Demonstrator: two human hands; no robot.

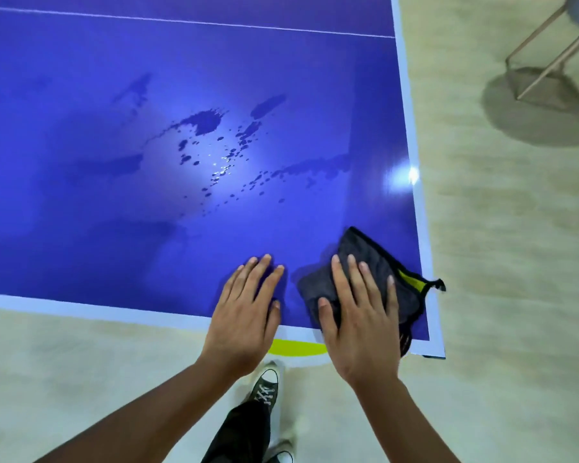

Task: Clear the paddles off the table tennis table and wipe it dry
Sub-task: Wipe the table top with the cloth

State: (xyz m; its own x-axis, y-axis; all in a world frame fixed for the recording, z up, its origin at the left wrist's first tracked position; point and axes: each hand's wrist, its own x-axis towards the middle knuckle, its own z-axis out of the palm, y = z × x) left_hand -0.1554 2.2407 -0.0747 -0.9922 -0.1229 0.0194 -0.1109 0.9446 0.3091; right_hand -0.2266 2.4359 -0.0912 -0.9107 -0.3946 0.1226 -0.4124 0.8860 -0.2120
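The dark cloth (375,282) lies near the blue table (81,228) corner, pressed flat beneath the right hand (361,315) with straight, spread fingers (340,279), while the left hand (244,305) rests flat just beside it, water droplets (214,152) farther out.

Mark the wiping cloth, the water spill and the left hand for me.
dark grey cloth (365,245), head view, on its far uncovered fold.
water spill (205,121), head view, on the largest dark puddle.
left hand (244,305), head view, on the back of the hand.
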